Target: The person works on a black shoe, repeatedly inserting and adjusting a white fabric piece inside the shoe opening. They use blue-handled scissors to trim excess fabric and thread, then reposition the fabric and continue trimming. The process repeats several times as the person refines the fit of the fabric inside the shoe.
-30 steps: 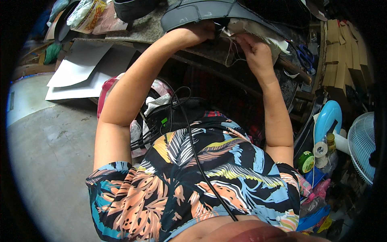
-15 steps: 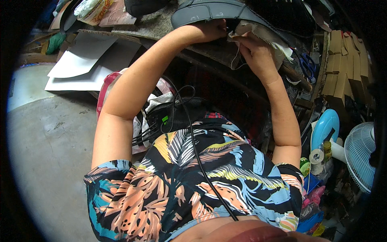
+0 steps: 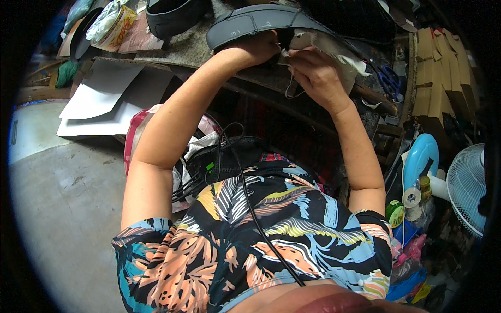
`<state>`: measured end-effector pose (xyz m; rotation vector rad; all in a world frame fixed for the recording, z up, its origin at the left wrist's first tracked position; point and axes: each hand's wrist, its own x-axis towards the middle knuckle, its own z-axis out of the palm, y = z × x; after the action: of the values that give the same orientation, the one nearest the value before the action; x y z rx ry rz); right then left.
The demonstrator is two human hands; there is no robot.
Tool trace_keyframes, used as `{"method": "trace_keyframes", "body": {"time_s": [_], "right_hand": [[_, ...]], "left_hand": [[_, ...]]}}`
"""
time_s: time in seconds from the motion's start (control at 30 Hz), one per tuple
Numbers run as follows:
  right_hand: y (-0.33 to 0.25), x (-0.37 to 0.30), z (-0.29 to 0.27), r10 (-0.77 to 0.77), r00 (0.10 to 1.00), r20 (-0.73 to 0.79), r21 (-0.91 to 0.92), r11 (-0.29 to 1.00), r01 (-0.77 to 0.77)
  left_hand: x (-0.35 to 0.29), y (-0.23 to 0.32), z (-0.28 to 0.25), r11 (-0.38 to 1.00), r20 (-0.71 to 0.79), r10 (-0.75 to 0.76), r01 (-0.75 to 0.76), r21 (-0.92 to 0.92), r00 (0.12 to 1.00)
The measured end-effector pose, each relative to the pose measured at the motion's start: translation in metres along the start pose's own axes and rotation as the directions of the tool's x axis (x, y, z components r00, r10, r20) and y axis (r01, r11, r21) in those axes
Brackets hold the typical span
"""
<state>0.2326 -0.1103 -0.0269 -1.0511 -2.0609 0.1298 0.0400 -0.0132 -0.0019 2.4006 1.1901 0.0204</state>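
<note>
A curved dark grey piece with stitched seams, which looks like a shoe upper (image 3: 261,20), lies across the near edge of the bench, small pale marks on its outer side. Pale cloth lining (image 3: 334,47) with frayed edges hangs from its right part. My left hand (image 3: 255,48) is closed on the upper's lower edge, its fingertips partly hidden beneath. Close beside it, my right hand (image 3: 318,73) pinches at the lining's edge. A thin white thread (image 3: 292,93) loops down from those fingertips; the exact pinch point is hard to make out.
Blue-handled scissors (image 3: 389,79) lie right of my right hand. A similar black piece (image 3: 175,20) and a tub (image 3: 116,31) stand at the back left. White sheets (image 3: 99,96) stick out over the left edge. Cardboard pieces (image 3: 433,78) and a fan (image 3: 467,188) are at right.
Hands and upper appear slightly further left and lower in the view, as does most of the scene. The right hand's fingers have turned a little; both hands keep their hold.
</note>
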Motion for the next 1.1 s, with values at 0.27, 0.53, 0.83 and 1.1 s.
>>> {"method": "trace_keyframes", "body": {"time_s": [0.27, 0.53, 0.83, 1.1], "right_hand": [[0.003, -0.009, -0.01, 0.355, 0.928, 0.114, 0.521, 0.774, -0.36], [0.008, -0.018, -0.027, 0.406, 0.904, 0.137, 0.251, 0.868, -0.428], [0.028, 0.013, -0.033, 0.148, 0.988, -0.036, -0.192, 0.97, -0.152], [0.013, -0.018, -0.013, 0.169, 0.94, 0.295, 0.034, 0.982, -0.187]], "left_hand": [[0.001, -0.001, 0.003, 0.997, -0.022, 0.038, -0.036, 0.071, 0.999], [0.0, 0.02, 0.018, 0.971, -0.155, 0.013, 0.024, 0.236, 0.988], [0.006, 0.006, -0.005, 0.974, -0.189, -0.126, 0.157, 0.161, 0.974], [0.003, -0.001, -0.017, 0.991, 0.021, 0.062, -0.064, 0.12, 0.998]]}}
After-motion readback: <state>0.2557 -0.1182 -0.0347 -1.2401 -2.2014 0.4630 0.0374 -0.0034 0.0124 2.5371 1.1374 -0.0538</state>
